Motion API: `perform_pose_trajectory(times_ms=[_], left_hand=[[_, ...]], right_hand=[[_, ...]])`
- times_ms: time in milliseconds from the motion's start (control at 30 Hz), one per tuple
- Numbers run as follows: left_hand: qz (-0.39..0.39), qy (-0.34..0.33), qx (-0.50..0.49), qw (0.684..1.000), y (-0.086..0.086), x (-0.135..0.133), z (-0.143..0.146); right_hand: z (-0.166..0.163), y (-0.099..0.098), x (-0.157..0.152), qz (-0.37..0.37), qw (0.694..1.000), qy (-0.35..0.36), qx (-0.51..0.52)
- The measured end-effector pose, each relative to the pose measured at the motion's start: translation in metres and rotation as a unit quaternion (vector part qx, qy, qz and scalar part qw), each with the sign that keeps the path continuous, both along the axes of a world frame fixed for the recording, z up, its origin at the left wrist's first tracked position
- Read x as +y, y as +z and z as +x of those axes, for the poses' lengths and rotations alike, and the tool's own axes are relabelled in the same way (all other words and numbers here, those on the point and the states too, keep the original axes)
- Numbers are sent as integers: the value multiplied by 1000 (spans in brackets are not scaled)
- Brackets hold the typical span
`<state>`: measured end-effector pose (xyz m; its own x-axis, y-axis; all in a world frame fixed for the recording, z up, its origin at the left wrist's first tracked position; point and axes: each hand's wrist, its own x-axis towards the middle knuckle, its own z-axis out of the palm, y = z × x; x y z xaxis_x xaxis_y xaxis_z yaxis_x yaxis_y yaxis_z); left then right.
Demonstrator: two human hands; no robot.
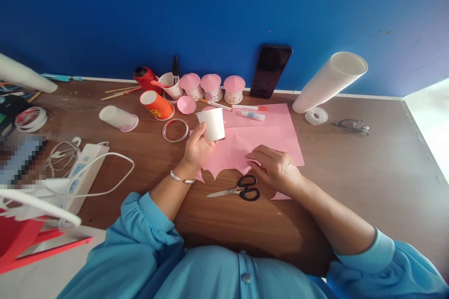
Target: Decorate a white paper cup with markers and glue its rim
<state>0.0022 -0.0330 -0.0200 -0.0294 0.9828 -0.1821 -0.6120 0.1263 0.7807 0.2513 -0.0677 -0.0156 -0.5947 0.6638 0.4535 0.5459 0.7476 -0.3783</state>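
My left hand (199,148) is closed round a white paper cup (212,124), thumb on its side, and holds it upright above the pink paper (242,142). Half-curled over the right part of that paper, my right hand (273,164) shows a small gap between thumb and fingertips, with nothing visible in it. Black-handled scissors (242,189) lie on the table below the paper, whose near edge is cut into points. A glue tube (252,115) and an orange-and-white marker (245,108) rest near the paper's far edge.
At the back stand several small cups with pink cone tops (211,85), a red cup (157,105) and a leaning phone (271,71). A tall stack of cups (331,81) leans at right beside a tape roll (316,116) and glasses (351,125). A power strip (86,173) with cables lies left.
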Motion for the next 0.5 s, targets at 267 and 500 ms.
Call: perform_pose_trajectory(times_ms=[267, 500], left_hand=[[0, 6, -20, 1000, 0, 1, -4], [20, 22, 13, 999, -5, 4, -8]], right_hand=[[10, 7, 4, -19, 999, -39, -14], [19, 14, 16, 18, 996, -87, -30]])
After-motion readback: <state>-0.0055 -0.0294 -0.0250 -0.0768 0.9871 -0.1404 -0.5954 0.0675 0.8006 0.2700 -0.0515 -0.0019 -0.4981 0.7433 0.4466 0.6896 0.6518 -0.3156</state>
